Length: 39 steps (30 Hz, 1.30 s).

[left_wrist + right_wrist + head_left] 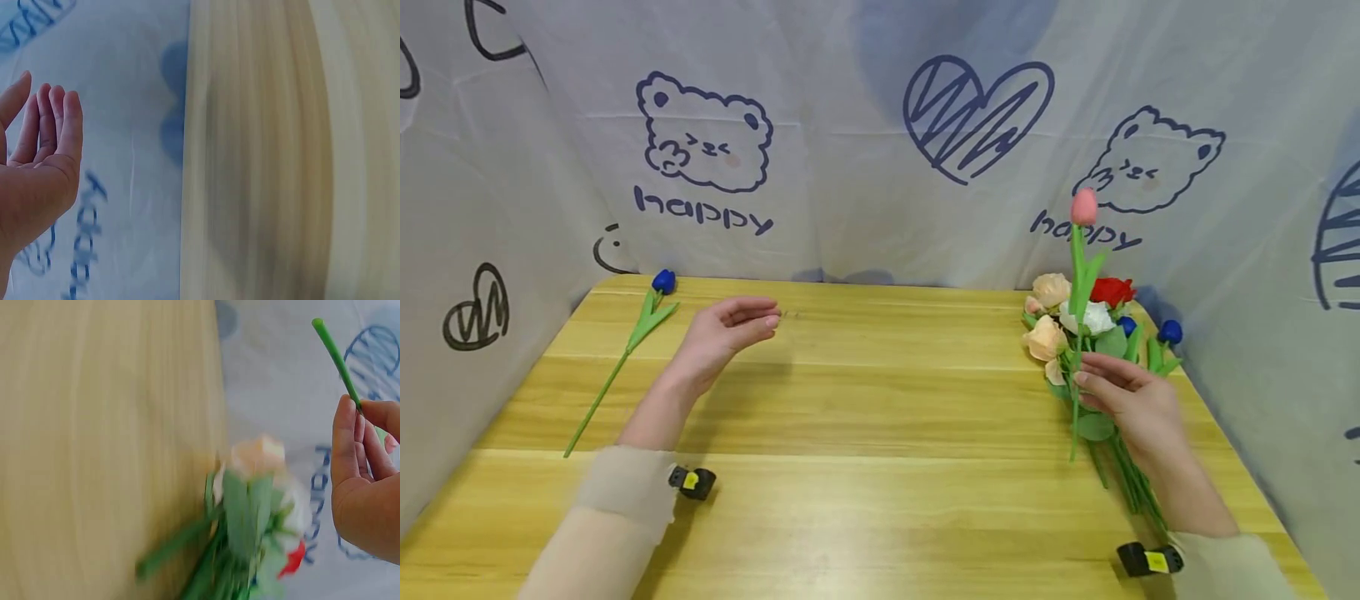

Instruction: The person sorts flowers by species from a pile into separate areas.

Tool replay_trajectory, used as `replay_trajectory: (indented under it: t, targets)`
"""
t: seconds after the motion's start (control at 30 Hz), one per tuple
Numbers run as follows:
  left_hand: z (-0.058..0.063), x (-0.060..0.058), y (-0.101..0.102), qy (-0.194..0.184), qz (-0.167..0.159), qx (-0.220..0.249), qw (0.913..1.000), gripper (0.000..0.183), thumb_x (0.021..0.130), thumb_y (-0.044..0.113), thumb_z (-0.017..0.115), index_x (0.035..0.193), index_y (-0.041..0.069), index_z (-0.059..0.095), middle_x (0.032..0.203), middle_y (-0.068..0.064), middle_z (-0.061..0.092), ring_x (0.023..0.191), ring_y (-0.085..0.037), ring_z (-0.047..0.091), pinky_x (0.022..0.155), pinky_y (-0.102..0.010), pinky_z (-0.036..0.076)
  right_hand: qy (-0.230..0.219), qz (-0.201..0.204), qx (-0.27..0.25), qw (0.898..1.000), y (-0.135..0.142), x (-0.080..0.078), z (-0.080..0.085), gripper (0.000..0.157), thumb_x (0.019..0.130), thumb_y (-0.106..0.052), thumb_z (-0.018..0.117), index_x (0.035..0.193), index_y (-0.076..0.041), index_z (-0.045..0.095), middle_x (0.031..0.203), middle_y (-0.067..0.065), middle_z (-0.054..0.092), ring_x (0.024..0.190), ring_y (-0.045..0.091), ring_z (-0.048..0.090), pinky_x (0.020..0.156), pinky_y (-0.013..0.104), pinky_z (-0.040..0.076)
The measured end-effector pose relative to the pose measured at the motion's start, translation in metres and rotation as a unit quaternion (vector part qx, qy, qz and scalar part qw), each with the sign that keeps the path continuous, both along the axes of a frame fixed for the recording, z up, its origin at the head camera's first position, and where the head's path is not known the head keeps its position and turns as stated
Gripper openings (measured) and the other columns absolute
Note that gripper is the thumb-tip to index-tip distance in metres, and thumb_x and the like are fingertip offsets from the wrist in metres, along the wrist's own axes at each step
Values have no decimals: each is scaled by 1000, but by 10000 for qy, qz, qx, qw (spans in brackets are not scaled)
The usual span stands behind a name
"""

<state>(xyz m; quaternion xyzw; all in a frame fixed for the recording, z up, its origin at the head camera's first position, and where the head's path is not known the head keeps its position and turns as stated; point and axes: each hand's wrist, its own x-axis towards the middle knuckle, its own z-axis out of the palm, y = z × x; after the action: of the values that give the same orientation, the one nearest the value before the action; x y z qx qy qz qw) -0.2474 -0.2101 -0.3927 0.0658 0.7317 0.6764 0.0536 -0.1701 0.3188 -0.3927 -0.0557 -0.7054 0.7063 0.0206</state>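
Observation:
In the head view my right hand (1138,408) pinches the green stem of a pink tulip (1084,207) between thumb and fingertips. The flower stands upright with its head at the top. Behind it, a pile of flowers (1045,337) lies at the table's right: peach, white and red blooms plus blue tulips. From the right wrist camera, the stem's lower end (334,353) pokes out past the fingers. My left hand (718,337) hovers over the table's left half with nothing in it, fingers loosely bent. A single blue tulip (640,325) lies to its left.
The wooden table (880,500) reaches back to a pale cloth (842,167) with bear and heart drawings, which also hangs at both sides. A small black camera (694,482) sits on the left wrist and another black camera (1148,559) on the right.

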Motion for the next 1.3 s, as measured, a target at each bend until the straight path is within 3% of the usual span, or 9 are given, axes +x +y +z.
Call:
replay_trajectory:
  t: [0.3, 0.5, 0.7, 0.83, 0.97, 1.07, 1.3]
  targets:
    - [-4, -4, 77, 112, -564, 663, 9961, 40, 100, 1, 68, 138, -8, 59, 124, -12, 68, 111, -19, 69, 99, -33, 60, 173, 307, -66, 9994, -61, -7, 2, 32, 95, -4, 76, 127, -1, 71, 101, -4, 74, 90, 11, 75, 80, 26, 65]
    - [-10, -3, 116, -145, -832, 919, 9922, 39, 99, 3, 70, 135, -8, 61, 128, -16, 69, 112, -20, 69, 104, -39, 57, 122, 422, -70, 9990, -98, -12, -5, 34, 96, 1, 73, 129, 6, 68, 99, -5, 74, 90, 12, 74, 81, 28, 65]
    - [-14, 2, 150, -289, -1122, 1081, 9874, 40, 98, 4, 72, 134, -9, 63, 127, -18, 71, 117, -28, 69, 106, -40, 56, 47, 632, -65, 9980, -129, -19, -11, 38, 97, -2, 73, 132, 11, 64, 102, 0, 74, 93, 13, 74, 85, 31, 65]
    - [-15, 5, 162, -334, -1196, 1192, 9851, 40, 98, 5, 72, 133, -10, 63, 127, -23, 70, 112, -23, 71, 105, -39, 56, 40, 776, -151, 9969, -146, -21, -10, 37, 96, -1, 73, 129, 13, 64, 101, 2, 75, 91, 13, 73, 86, 33, 65]
    - [-16, 6, 166, -432, -1157, 1424, 9821, 36, 98, 3, 71, 131, -9, 65, 121, -19, 73, 106, -18, 72, 104, -38, 57, 51, 885, -211, 9958, -157, -22, -13, 34, 95, 1, 73, 126, 15, 65, 99, 2, 75, 89, 12, 72, 84, 31, 65]
    - [-17, 7, 165, -544, -1017, 1620, 9800, 32, 99, 1, 70, 129, -8, 67, 111, -7, 75, 104, -17, 72, 103, -38, 58, 22, 977, -160, 9951, -164, -24, -15, 32, 95, 0, 74, 124, 13, 67, 98, 2, 74, 90, 12, 72, 83, 32, 65]
    - [-17, 5, 163, -716, -845, 1873, 9761, 31, 99, -5, 66, 129, -14, 64, 106, -5, 76, 99, -15, 73, 100, -38, 59, -33, 1088, -147, 9939, -171, -25, -20, 30, 95, 1, 74, 123, 11, 69, 100, 6, 74, 89, 13, 72, 82, 32, 65]
